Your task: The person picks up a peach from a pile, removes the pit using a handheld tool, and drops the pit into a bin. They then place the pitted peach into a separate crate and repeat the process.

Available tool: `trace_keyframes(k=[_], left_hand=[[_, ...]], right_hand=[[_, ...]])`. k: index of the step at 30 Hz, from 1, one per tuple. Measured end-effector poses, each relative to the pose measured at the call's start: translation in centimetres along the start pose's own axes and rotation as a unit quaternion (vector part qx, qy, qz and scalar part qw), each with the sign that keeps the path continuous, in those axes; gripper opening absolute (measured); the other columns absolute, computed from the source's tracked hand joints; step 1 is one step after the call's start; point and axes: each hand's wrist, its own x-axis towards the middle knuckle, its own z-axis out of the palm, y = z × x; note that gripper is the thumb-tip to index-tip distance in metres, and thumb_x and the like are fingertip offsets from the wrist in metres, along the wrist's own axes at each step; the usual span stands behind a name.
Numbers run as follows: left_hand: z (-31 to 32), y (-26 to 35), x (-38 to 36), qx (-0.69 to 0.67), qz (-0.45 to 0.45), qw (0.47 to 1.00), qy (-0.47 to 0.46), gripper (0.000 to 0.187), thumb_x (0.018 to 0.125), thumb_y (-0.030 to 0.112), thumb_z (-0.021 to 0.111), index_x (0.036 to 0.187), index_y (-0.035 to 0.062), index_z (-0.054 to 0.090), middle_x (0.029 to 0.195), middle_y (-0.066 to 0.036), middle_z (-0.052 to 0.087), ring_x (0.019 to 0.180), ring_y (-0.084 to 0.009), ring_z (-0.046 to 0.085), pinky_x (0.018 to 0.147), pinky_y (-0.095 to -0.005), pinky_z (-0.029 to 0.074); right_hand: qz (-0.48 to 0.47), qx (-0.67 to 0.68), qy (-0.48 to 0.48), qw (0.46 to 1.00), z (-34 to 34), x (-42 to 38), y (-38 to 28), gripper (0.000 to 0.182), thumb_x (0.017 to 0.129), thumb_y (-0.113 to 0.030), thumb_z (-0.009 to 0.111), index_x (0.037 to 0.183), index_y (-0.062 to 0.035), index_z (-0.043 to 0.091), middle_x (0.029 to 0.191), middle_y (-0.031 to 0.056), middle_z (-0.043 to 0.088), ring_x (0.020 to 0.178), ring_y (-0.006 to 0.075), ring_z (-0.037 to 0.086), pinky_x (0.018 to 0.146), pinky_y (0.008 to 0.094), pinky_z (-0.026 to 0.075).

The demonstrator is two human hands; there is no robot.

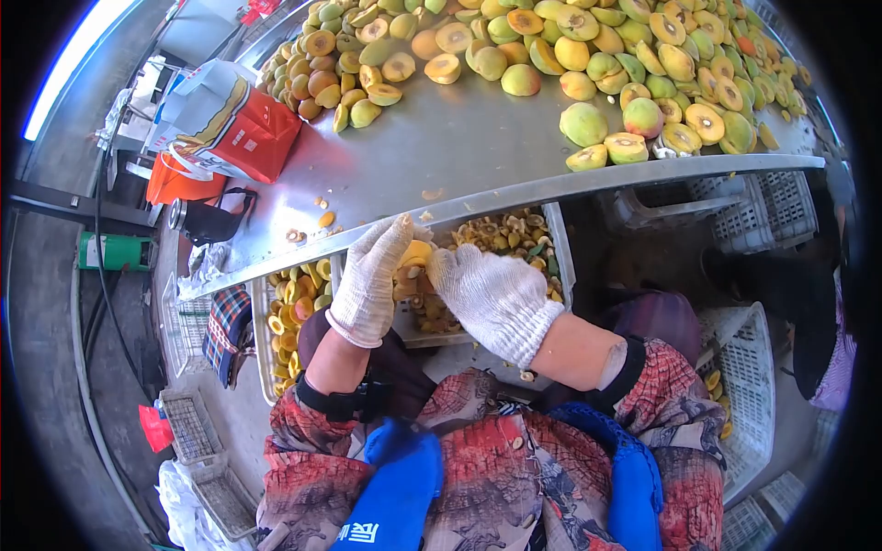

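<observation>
My left hand (370, 283), in a white knitted glove, is closed around a yellow fruit half (416, 254) just below the table's front edge. From the other side my right hand (493, 298), also gloved, has its fingers curled against the same fruit; whether it grips a tool is hidden. Beneath both hands is a crate (562, 248) with pits and scraps (514, 234). To its left, another crate (266, 354) holds yellow fruit halves (292, 308). Many halved fruits (574, 53) are heaped on the metal table (404, 142).
On the table's left stand a red and white bag (241, 129), an orange bucket (182, 179) and a black flask (204, 220). White crates (749, 367) lie at the lower right. At the right edge a person's dark sleeve or leg (772, 285) shows.
</observation>
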Motion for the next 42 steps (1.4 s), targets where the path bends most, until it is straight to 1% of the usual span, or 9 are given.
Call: trace_keyframes(k=[12,14,15,17,19,24,27,34,42], left_hand=[[-3.8,2.7,-1.5,0.202,0.005,0.975,0.091,0.026,0.094,0.025,0.057,0.088,0.0001,0.064,0.069,0.003,0.051,0.068,-0.0058,0.048,0.061,-0.0232,0.04],[-8.2,3.1,-2.7,0.526,0.105,0.841,0.067,0.015,0.088,0.017,0.057,0.091,0.0031,0.063,0.073,-0.011,0.059,0.071,-0.0261,0.058,0.065,-0.0358,0.045],[-10.9,3.2,-2.8,0.756,0.147,0.638,0.002,0.019,0.085,0.019,0.058,0.094,0.0044,0.066,0.083,-0.018,0.062,0.082,-0.0352,0.06,0.071,-0.04,0.047],[-13.8,2.9,-2.7,0.754,-0.022,0.64,0.147,0.028,0.081,0.026,0.065,0.096,0.0028,0.067,0.087,-0.02,0.064,0.086,-0.0348,0.062,0.076,-0.0396,0.049],[-18.0,1.5,-0.4,0.621,0.084,0.762,0.163,0.036,0.076,0.029,0.07,0.099,0.0015,0.067,0.089,-0.02,0.065,0.085,-0.0324,0.063,0.077,-0.0383,0.049],[-0.3,5.6,7.5,0.419,0.18,0.89,-0.005,0.046,0.078,0.017,0.071,0.118,0.0,0.059,0.104,-0.014,0.062,0.091,-0.0202,0.06,0.084,-0.0301,0.048],[10.1,5.4,13.1,0.524,0.373,0.748,-0.161,0.057,0.076,0.012,0.069,0.13,0.008,0.051,0.13,-0.014,0.053,0.111,-0.0293,0.056,0.091,-0.0359,0.046],[22.3,3.3,21.0,0.665,0.143,0.692,-0.242,0.061,0.075,0.041,0.069,0.127,0.0121,0.054,0.112,-0.02,0.062,0.103,-0.0346,0.06,0.087,-0.0393,0.047],[19.1,2.2,21.7,0.581,0.136,0.769,-0.23,0.064,0.071,0.037,0.072,0.126,0.0089,0.056,0.108,-0.017,0.065,0.095,-0.0317,0.064,0.081,-0.0383,0.051]], right_hand=[[0.036,-0.063,0.015,0.997,1.4,1.1,1.8,0.011,0.085,-0.015,0.052,0.09,-0.0081,0.059,0.075,0.0125,0.063,0.062,0.0277,0.067,0.046,0.0406,0.052],[0.056,-0.069,-0.01,0.996,2.0,0.5,2.2,0.011,0.085,-0.016,0.052,0.09,-0.0088,0.059,0.075,0.0121,0.063,0.064,0.027,0.067,0.045,0.0404,0.052],[0.054,-0.077,-0.005,0.996,1.7,0.0,2.2,0.011,0.085,-0.016,0.052,0.09,-0.0091,0.059,0.075,0.0116,0.063,0.064,0.0265,0.067,0.046,0.0404,0.052],[0.085,-0.04,-0.041,0.995,1.0,-0.3,1.8,0.012,0.084,-0.013,0.053,0.091,-0.0073,0.061,0.085,0.0143,0.066,0.073,0.0263,0.069,0.054,0.0416,0.055],[0.048,-0.014,-0.068,0.996,0.6,-0.4,1.9,0.013,0.084,-0.014,0.054,0.092,-0.0076,0.062,0.088,0.0142,0.066,0.077,0.0263,0.069,0.058,0.0396,0.056],[0.059,0.051,-0.164,0.983,-0.1,-1.6,2.0,0.016,0.083,-0.014,0.055,0.091,-0.0064,0.067,0.091,0.0145,0.068,0.08,0.0267,0.07,0.06,0.039,0.057],[0.053,0.061,-0.132,0.988,-0.4,-2.8,2.6,0.016,0.083,-0.014,0.056,0.091,-0.0058,0.066,0.09,0.014,0.068,0.08,0.0272,0.07,0.06,0.0391,0.056],[0.039,0.043,-0.105,0.993,-0.3,-4.1,4.2,0.018,0.08,-0.014,0.054,0.094,-0.0039,0.058,0.079,0.013,0.061,0.069,0.0269,0.066,0.051,0.0368,0.052],[0.063,0.087,-0.145,0.984,-1.6,-4.2,4.0,0.015,0.082,-0.013,0.054,0.094,-0.0058,0.06,0.085,0.0143,0.063,0.077,0.0306,0.067,0.059,0.0401,0.054]])
